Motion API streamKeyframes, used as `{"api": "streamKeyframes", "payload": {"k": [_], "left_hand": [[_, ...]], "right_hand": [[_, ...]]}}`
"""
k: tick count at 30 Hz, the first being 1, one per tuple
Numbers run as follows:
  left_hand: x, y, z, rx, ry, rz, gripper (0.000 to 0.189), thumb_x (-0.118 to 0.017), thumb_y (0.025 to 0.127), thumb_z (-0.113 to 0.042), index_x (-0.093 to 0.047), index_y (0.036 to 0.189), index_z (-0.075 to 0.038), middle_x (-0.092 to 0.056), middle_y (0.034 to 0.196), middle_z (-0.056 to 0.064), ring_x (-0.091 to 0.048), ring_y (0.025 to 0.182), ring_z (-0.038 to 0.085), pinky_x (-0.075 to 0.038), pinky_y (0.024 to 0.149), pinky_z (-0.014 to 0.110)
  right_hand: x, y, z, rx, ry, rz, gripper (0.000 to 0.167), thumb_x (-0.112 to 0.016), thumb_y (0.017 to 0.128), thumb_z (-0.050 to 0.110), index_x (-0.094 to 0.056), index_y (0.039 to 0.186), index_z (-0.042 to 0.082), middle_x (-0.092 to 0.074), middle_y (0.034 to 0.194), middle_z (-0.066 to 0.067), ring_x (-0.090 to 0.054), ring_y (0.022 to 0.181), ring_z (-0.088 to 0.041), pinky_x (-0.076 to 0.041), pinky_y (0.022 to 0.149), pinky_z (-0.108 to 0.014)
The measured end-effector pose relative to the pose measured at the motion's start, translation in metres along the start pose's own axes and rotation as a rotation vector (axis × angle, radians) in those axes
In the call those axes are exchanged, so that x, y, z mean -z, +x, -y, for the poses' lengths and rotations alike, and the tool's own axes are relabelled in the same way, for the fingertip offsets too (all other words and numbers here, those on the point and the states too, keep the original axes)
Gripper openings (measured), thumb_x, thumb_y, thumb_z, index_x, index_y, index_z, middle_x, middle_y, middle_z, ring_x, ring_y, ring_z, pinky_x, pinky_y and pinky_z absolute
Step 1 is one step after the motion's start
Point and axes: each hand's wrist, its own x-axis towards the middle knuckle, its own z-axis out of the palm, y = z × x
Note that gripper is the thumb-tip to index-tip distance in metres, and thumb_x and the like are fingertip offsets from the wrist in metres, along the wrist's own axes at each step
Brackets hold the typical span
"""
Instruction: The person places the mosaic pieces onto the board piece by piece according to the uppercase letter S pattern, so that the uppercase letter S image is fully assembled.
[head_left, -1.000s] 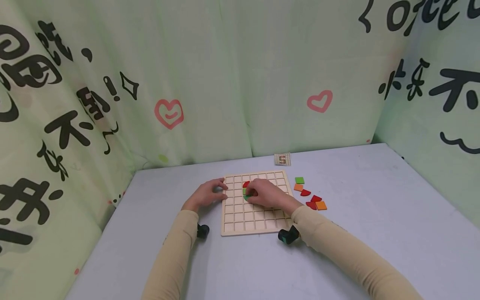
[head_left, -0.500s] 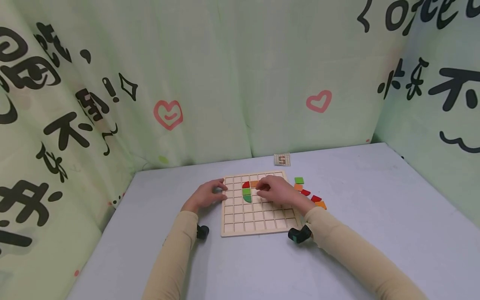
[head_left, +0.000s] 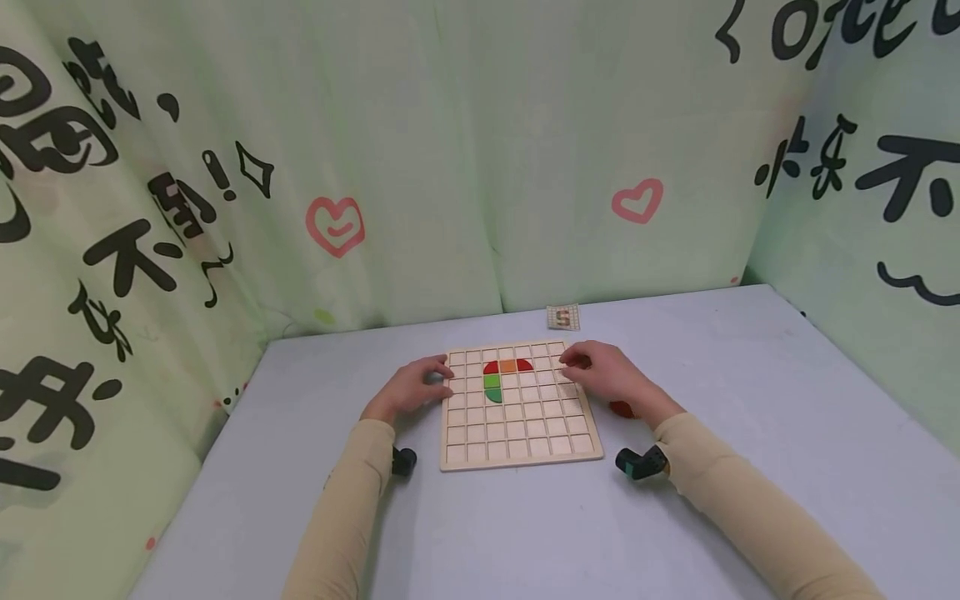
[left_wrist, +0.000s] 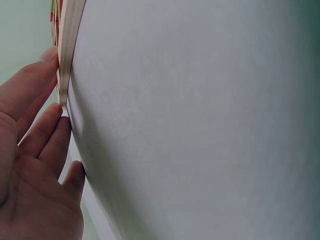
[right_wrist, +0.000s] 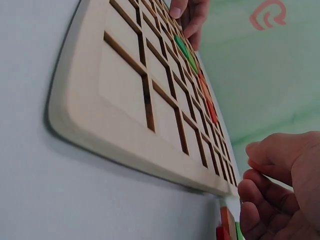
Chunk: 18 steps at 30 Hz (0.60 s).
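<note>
A wooden grid board (head_left: 536,427) lies flat on the table. In its upper part sit a red rounded tile (head_left: 491,367), an orange square tile (head_left: 507,366) and a second red rounded tile (head_left: 524,365) in a row. Below the left one are a light green square tile (head_left: 492,381) and a dark green rounded tile (head_left: 493,396). My left hand (head_left: 412,390) touches the board's left edge with thumb and fingertips. Beside the upper right edge hovers my right hand (head_left: 609,373), fingers loosely bent, nothing visible between them. It hides most of the loose tiles.
One loose red tile (head_left: 622,409) shows under the right wrist. The right wrist view catches an orange tile (right_wrist: 228,224) and a green tile (right_wrist: 239,231) near the board's edge. A small patterned card (head_left: 563,317) lies at the table's back edge, before a curtain (head_left: 465,167).
My right hand has moved right from the tiles in the grid to the board's right edge, uncovering the top row and green tiles. My left hand stays at the left edge.
</note>
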Motion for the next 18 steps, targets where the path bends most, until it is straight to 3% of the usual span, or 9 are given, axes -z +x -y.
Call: {"api": "streamKeyframes", "payload": {"k": [8, 12, 15, 18], "left_hand": [[0.0, 0.001, 0.0, 0.008, 0.001, -0.002, 0.025, -0.074, 0.088, -0.021, -0.068, 0.111, -0.015, -0.041, 0.153, 0.0, -0.026, 0.146, 0.026, -0.023, 0.118, 0.047], [0.0, 0.001, 0.0, 0.011, -0.001, -0.003, 0.025, -0.074, 0.087, -0.021, -0.068, 0.111, -0.016, -0.041, 0.153, 0.0, -0.026, 0.146, 0.026, -0.023, 0.118, 0.048], [0.0, 0.001, 0.0, 0.009, 0.0, -0.003, 0.025, -0.075, 0.087, -0.021, -0.068, 0.111, -0.015, -0.041, 0.153, 0.0, -0.026, 0.146, 0.026, -0.023, 0.118, 0.047], [0.0, 0.001, 0.001, 0.01, 0.002, -0.002, 0.025, -0.075, 0.087, -0.021, -0.068, 0.111, -0.016, -0.041, 0.153, 0.0, -0.026, 0.146, 0.026, -0.023, 0.118, 0.047]], "right_hand": [[0.016, -0.004, -0.025, -0.149, 0.076, -0.058, 0.042, -0.061, 0.096, 0.025, -0.054, 0.131, 0.002, -0.059, 0.122, -0.019, -0.056, 0.102, -0.03, -0.055, 0.076, -0.031], [0.021, -0.003, -0.037, -0.194, 0.069, -0.089, 0.045, -0.061, 0.096, 0.025, -0.051, 0.133, 0.002, -0.056, 0.127, -0.021, -0.053, 0.109, -0.034, -0.055, 0.082, -0.035], [0.022, -0.001, -0.042, -0.2, 0.062, -0.097, 0.044, -0.06, 0.096, 0.021, -0.051, 0.133, -0.001, -0.054, 0.128, -0.023, -0.051, 0.113, -0.037, -0.051, 0.094, -0.046], [0.022, 0.0, -0.045, -0.199, 0.064, -0.09, 0.043, -0.059, 0.096, 0.017, -0.05, 0.133, -0.003, -0.054, 0.128, -0.024, -0.051, 0.115, -0.037, -0.048, 0.099, -0.048]]}}
